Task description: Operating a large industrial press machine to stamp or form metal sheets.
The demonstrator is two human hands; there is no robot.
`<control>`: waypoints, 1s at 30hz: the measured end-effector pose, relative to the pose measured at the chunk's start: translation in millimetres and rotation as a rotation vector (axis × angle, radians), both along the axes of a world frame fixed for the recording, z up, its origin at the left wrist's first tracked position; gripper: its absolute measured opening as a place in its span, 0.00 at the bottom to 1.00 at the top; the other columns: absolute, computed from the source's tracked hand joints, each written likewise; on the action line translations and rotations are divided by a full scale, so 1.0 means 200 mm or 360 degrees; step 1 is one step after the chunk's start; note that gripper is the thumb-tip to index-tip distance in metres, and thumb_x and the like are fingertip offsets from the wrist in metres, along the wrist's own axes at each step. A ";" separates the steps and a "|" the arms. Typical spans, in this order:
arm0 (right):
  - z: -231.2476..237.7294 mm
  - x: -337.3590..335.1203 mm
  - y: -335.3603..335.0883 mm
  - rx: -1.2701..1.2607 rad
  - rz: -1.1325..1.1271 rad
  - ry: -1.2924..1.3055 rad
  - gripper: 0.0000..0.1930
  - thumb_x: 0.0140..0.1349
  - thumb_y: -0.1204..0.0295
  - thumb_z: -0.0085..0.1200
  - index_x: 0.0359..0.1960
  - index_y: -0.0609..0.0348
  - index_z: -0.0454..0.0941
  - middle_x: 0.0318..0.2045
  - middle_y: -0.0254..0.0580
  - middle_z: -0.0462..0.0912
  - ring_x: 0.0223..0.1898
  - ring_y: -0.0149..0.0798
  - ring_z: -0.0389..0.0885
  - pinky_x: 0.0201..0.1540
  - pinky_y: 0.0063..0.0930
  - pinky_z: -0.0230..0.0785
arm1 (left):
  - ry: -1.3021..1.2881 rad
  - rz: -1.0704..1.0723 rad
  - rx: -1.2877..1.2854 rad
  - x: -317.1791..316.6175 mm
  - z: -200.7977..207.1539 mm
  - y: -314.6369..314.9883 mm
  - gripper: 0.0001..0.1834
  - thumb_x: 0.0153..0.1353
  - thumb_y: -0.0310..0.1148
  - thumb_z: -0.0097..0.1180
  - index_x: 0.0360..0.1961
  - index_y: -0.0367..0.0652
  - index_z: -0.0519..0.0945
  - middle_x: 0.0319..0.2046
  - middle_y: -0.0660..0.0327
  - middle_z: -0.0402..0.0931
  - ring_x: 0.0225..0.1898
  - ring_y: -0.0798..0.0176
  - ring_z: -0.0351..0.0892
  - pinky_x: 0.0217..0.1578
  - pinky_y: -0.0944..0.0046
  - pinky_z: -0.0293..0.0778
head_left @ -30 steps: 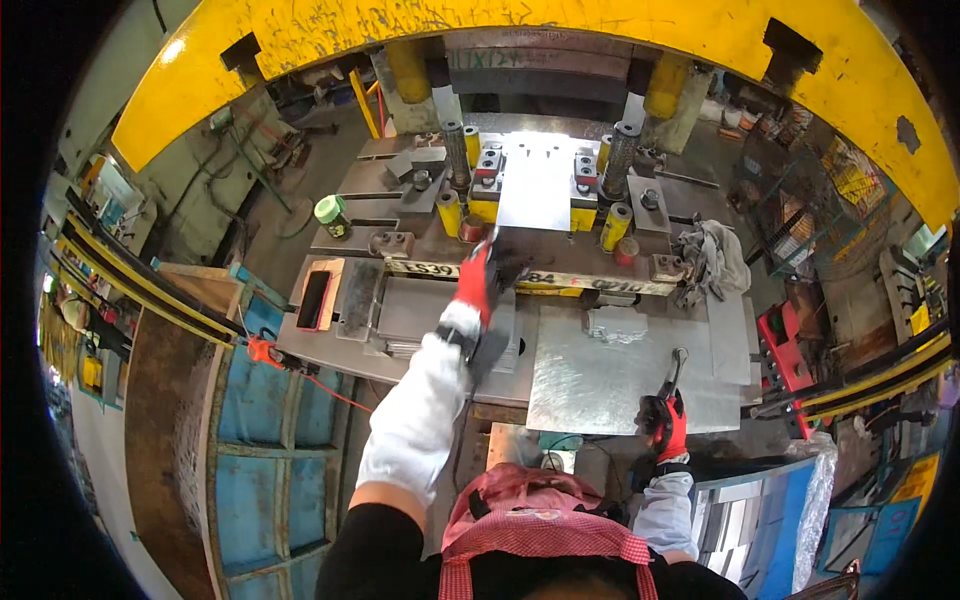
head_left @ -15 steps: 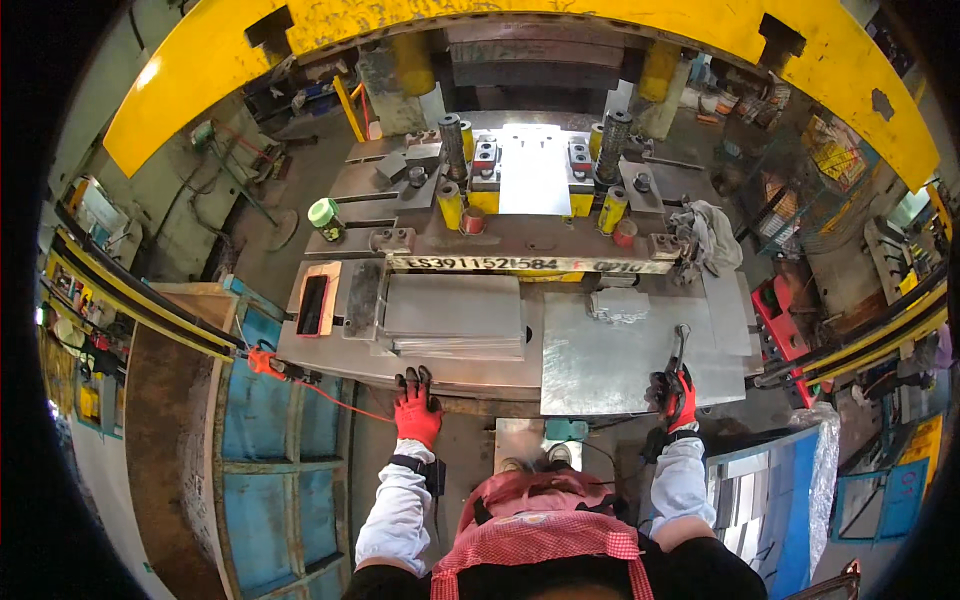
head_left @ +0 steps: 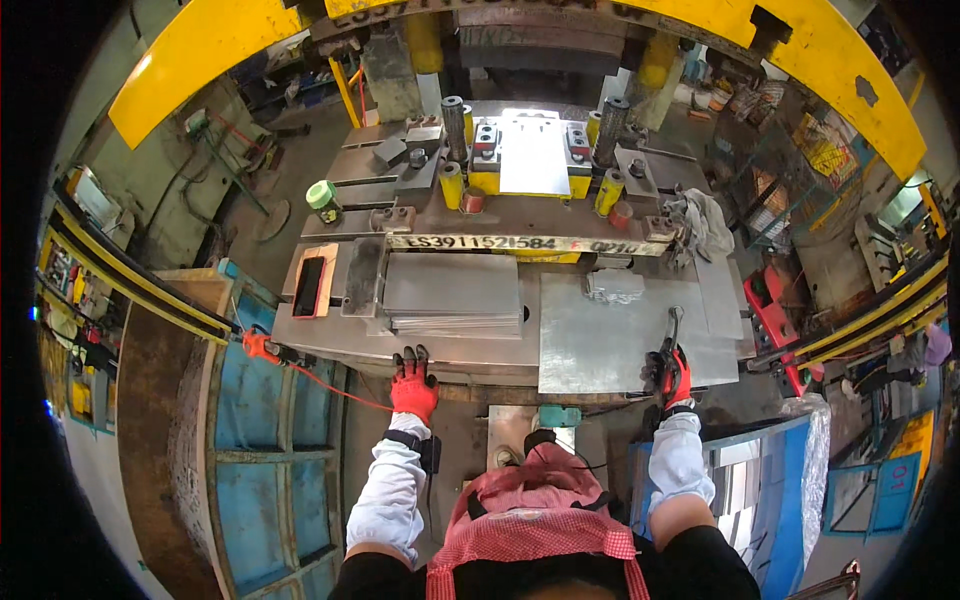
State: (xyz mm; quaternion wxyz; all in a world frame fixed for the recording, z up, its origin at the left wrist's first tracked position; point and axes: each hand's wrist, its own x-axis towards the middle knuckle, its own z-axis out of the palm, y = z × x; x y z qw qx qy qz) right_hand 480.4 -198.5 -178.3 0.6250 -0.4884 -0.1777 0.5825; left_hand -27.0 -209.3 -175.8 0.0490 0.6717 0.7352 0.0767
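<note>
My left hand (head_left: 414, 386), in a red glove with dark fingertips, lies with fingers spread at the front edge of the metal worktable (head_left: 460, 362). Just beyond it is a stack of flat metal sheets (head_left: 452, 285). My right hand (head_left: 676, 378), also gloved, is closed around a dark hand tool (head_left: 674, 335) with a slim curved end; its exact kind is unclear. That tool is over the right part of a large bare metal plate (head_left: 600, 345). Farther back, a bright metal sheet (head_left: 533, 160) rests on the press's lower die (head_left: 485, 183).
A yellow press beam (head_left: 850, 75) arches overhead. Dark guide posts (head_left: 455, 130) flank the die. On the table are a phone (head_left: 311, 287), a green-lidded container (head_left: 323, 200), small metal pieces (head_left: 615, 285) and a grey rag (head_left: 706, 228). My foot (head_left: 540, 437) is at a green pedal (head_left: 558, 416).
The view has shifted slightly, and a dark block now shows beneath the overhead beam. One foot has moved forward to the green pedal. Both hands stay in nearly the same places on the table.
</note>
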 end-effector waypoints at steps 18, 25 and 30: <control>0.00 0.01 0.00 -0.0013 0.0161 0.0141 0.11 0.56 0.61 0.52 0.35 0.46 0.65 0.22 0.38 0.73 0.17 0.37 0.71 0.18 0.34 0.67 | -0.0028 0.0071 -0.0171 -0.05 -0.03 0.02 0.32 0.51 0.44 0.53 0.59 0.53 0.63 0.60 0.55 0.58 0.62 0.45 0.55 0.56 0.49 0.59; 0.03 -0.02 -0.02 0.0072 0.0050 -0.0012 0.08 0.58 0.64 0.49 0.33 0.47 0.64 0.21 0.38 0.72 0.16 0.36 0.69 0.17 0.31 0.64 | -0.0037 -0.0006 -0.0102 -0.04 -0.04 0.02 0.31 0.53 0.41 0.47 0.61 0.53 0.60 0.62 0.50 0.54 0.62 0.40 0.53 0.57 0.49 0.60; 0.09 -0.04 -0.02 0.0086 0.0028 0.0110 0.07 0.55 0.70 0.50 0.34 0.51 0.65 0.20 0.38 0.71 0.16 0.35 0.69 0.19 0.31 0.67 | -0.0004 0.0032 -0.0016 -0.05 -0.07 0.04 0.30 0.50 0.45 0.54 0.56 0.52 0.67 0.58 0.50 0.60 0.56 0.42 0.62 0.54 0.51 0.63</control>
